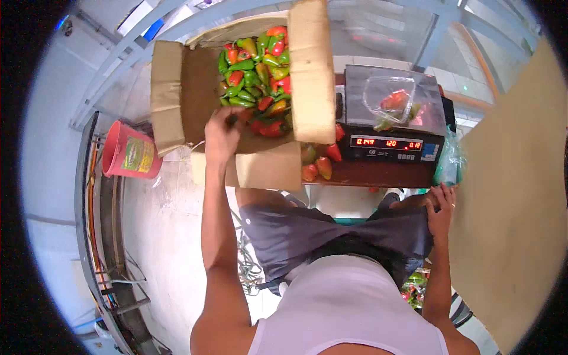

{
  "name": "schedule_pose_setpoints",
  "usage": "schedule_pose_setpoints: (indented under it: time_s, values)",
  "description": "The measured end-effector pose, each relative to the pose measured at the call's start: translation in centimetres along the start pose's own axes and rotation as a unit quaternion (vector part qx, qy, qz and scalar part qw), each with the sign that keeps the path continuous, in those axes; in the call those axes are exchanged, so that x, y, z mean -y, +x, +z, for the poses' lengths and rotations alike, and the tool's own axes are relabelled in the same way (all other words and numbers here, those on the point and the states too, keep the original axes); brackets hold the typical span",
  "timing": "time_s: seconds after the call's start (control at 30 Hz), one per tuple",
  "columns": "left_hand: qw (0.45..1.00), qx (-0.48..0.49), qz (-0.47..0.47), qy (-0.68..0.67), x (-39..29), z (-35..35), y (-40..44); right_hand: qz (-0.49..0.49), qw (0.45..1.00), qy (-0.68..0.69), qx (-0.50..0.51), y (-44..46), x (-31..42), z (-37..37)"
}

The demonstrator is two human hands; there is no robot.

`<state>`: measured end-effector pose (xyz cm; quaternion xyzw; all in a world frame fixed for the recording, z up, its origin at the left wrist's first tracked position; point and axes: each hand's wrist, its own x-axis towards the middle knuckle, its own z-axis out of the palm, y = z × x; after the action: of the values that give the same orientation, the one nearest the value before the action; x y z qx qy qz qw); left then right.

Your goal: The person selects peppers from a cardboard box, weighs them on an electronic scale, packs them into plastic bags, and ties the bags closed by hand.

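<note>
My left hand (pixel 223 131) reaches over the near wall of an open cardboard box (pixel 195 89); its fingertips are dark and smeared beside the peppers, so any hold is unclear. Red, green and orange peppers (pixel 251 71) fill the right part of the box. On the digital scale (pixel 367 94), a clear plastic container (pixel 387 80) holds several red and green peppers. My right hand (pixel 441 207) rests by my knee, fingers apart and empty, just below a clear greenish plastic bag (pixel 451 160) at the table's right edge.
Loose red peppers (pixel 323 167) lie on the brown table (pixel 355 173) between box and scale. A red bucket (pixel 131 151) stands on the left. A large cardboard sheet (pixel 515 195) rises at the right. More bagged peppers (pixel 416 288) sit low beside my right thigh.
</note>
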<state>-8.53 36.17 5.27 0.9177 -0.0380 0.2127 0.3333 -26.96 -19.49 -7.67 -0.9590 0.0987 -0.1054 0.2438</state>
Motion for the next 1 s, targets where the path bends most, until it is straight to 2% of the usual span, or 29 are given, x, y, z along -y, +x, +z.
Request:
schedule_pose_setpoints:
  time_s: [0.07,0.1,0.17,0.27,0.3,0.33,0.37,0.47,0.53,0.6,0.73,0.83,0.9,1.0]
  values:
    - [0.995,0.085,-0.038,0.045,1.3,0.2,3.5,-0.005,1.0,-0.001,0.0,-0.1,-0.8,0.4]
    - [0.988,0.098,-0.102,-0.066,1.4,0.5,4.8,-0.007,1.0,-0.001,-0.002,0.0,-0.9,0.5]
    - [0.925,0.123,-0.22,-0.285,1.6,1.3,7.2,-0.01,1.0,0.008,-0.009,0.0,-0.9,0.5]
    - [0.977,0.137,-0.129,-0.104,15.7,4.6,11.4,-0.009,1.0,0.006,-0.011,-0.1,-1.0,0.6]
    - [0.977,0.198,-0.07,0.035,16.0,4.6,10.9,-0.009,1.0,0.001,-0.013,0.1,-1.1,0.5]
    - [0.955,0.242,0.004,0.169,16.3,4.7,10.5,-0.009,1.0,0.001,-0.008,0.2,-1.2,0.6]
    - [0.908,0.287,0.071,0.298,16.6,5.1,10.1,-0.007,1.0,-0.001,-0.004,0.2,-1.4,0.7]
    - [0.892,0.192,-0.031,0.408,23.9,10.0,8.8,0.003,1.0,0.006,0.001,0.2,-1.4,0.5]
    - [0.849,0.305,-0.091,0.422,17.4,7.5,9.0,-0.001,1.0,0.007,-0.009,0.1,-1.5,0.6]
    - [0.842,0.264,-0.078,0.464,14.8,7.0,8.3,-0.002,1.0,0.008,-0.014,0.0,-1.4,0.5]
    - [0.854,0.299,-0.062,0.421,18.3,7.0,8.9,0.016,1.0,0.007,-0.004,0.1,-0.2,-0.3]
    - [0.849,0.318,-0.088,0.413,17.2,7.1,8.2,0.015,1.0,0.023,-0.012,-0.2,-0.4,-0.3]
    - [0.861,0.293,-0.115,0.399,11.6,5.8,7.1,0.01,1.0,0.015,-0.013,-0.2,-0.5,-0.4]
    - [0.835,0.261,-0.046,0.482,16.7,7.2,7.1,0.005,1.0,0.01,-0.018,-0.1,-0.6,-0.2]
